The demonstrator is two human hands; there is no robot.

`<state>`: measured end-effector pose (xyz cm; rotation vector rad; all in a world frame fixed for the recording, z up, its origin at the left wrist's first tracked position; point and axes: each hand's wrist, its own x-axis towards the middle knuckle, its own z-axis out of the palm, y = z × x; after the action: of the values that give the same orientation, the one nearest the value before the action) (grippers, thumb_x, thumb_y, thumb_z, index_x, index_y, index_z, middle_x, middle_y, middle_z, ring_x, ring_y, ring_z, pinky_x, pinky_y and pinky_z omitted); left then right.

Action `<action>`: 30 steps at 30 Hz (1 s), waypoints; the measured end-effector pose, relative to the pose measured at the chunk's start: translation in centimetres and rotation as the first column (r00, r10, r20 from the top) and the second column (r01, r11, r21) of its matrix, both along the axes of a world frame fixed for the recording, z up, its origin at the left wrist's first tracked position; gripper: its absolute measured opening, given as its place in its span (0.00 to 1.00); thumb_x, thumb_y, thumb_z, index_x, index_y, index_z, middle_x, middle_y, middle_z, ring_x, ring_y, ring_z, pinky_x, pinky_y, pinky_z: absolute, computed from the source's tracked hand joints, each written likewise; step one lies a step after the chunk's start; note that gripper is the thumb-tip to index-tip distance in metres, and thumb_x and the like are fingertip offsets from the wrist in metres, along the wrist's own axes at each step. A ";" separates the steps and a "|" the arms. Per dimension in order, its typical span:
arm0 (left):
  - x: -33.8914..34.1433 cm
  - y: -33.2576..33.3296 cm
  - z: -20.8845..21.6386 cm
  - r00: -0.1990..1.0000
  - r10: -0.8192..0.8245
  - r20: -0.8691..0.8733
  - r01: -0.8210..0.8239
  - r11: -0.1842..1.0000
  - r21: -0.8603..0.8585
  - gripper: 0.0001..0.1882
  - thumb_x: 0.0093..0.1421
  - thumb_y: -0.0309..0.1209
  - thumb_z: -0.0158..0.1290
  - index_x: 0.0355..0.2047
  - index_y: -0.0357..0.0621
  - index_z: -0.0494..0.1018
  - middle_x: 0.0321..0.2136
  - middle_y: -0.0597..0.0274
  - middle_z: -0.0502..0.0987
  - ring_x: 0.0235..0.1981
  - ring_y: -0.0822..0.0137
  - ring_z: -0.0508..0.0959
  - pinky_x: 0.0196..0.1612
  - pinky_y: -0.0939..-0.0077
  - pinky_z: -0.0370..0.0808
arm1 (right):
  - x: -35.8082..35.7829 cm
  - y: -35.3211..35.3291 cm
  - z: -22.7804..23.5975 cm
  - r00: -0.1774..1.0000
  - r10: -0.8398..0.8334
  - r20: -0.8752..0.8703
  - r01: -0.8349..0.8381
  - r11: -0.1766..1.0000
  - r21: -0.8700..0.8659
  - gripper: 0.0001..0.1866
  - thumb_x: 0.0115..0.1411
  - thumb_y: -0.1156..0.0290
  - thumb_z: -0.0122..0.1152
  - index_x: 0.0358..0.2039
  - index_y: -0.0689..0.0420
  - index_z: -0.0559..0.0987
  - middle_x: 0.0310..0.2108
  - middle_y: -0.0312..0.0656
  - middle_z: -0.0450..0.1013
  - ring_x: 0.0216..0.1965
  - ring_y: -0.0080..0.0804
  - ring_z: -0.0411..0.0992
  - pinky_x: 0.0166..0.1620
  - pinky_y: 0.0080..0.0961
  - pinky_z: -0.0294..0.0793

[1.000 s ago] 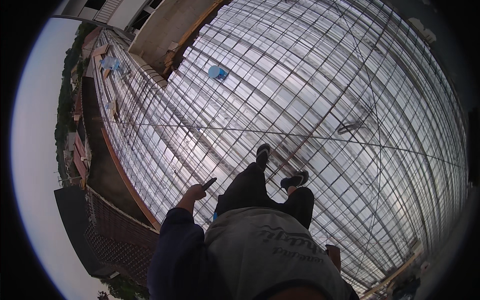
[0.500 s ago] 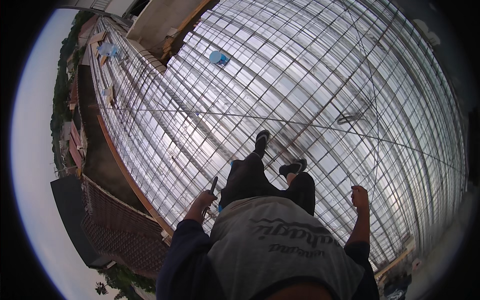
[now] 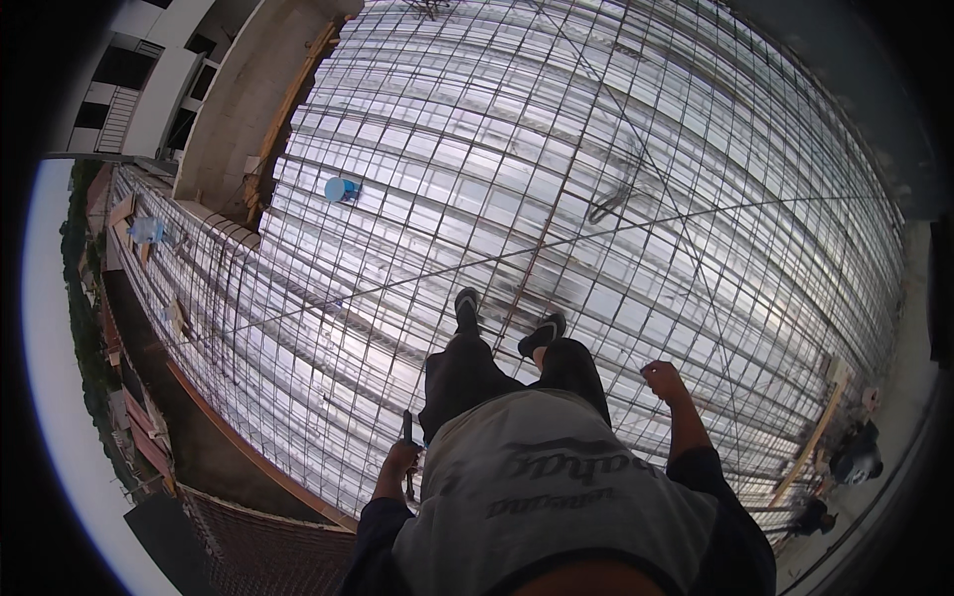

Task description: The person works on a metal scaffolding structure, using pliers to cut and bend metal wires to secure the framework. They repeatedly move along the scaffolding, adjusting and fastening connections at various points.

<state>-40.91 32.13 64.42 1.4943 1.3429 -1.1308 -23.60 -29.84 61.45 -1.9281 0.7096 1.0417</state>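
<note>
My left hand [image 3: 401, 459] is closed around a slim dark hand tool [image 3: 407, 427], held low beside my left thigh. One end points up past my fingers and a thin part hangs below; its exact kind is too small to tell. My right hand [image 3: 664, 381] is raised out to the right with its fingers curled. Whatever lies in that hand, if anything, I cannot make out. Under my dark shoes [image 3: 467, 310] spreads a grid of steel reinforcing bars [image 3: 502, 204] over shiny ribbed metal decking.
A blue bucket [image 3: 340, 189] stands on the grid ahead to the left. Farther left sits a clear blue water jug [image 3: 146, 230]. Bent bar pieces [image 3: 611, 204] lie ahead. The deck's left edge [image 3: 248, 442] drops toward tiled roofs. A wooden plank [image 3: 815, 437] lies at right.
My view has turned left, so the bucket and jug sit lower and farther left, and more of the building shows. My right hand has come inward; the left still grips the dark tool.
</note>
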 end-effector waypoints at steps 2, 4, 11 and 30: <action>2.2 -0.3 1.0 0.999 0.008 0.033 -0.008 1.000 -0.015 0.08 0.56 0.30 0.53 0.34 0.42 0.68 0.19 0.66 0.68 0.17 0.70 0.68 0.18 0.73 0.67 | -1.9 -1.4 0.1 0.996 -0.084 0.030 0.083 0.996 0.030 0.12 0.54 0.64 0.58 0.32 0.60 0.81 0.16 0.37 0.70 0.16 0.23 0.66 0.19 0.25 0.65; 5.6 -1.2 0.8 0.993 -0.088 0.078 0.088 0.996 -0.001 0.07 0.56 0.30 0.53 0.34 0.43 0.68 0.20 0.66 0.68 0.18 0.71 0.69 0.19 0.73 0.68 | -6.9 -6.1 -4.3 0.933 0.132 0.334 -0.136 0.991 -0.014 0.12 0.54 0.65 0.58 0.32 0.60 0.81 0.15 0.36 0.69 0.15 0.23 0.66 0.18 0.25 0.64; 12.0 -1.3 1.9 0.951 -0.203 0.235 0.209 0.978 0.000 0.11 0.54 0.31 0.54 0.35 0.43 0.67 0.20 0.66 0.68 0.18 0.72 0.70 0.19 0.74 0.69 | -11.2 -5.8 -0.2 0.988 -0.071 0.137 0.068 0.997 0.026 0.11 0.54 0.65 0.58 0.32 0.60 0.79 0.12 0.34 0.63 0.09 0.24 0.59 0.13 0.26 0.57; 37.4 -8.3 -4.2 0.805 -0.506 0.308 0.545 0.837 -0.048 0.15 0.52 0.31 0.57 0.37 0.40 0.67 0.19 0.64 0.69 0.15 0.73 0.68 0.16 0.76 0.67 | 1.2 0.6 3.0 0.804 -0.591 -0.070 0.588 0.807 -0.063 0.27 0.65 0.47 0.43 0.37 0.62 0.77 0.11 0.36 0.64 0.10 0.23 0.61 0.13 0.24 0.58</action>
<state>-3.49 23.84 60.24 1.9081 0.6452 -1.2493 -22.43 -29.28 64.48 -1.5285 1.2883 0.7133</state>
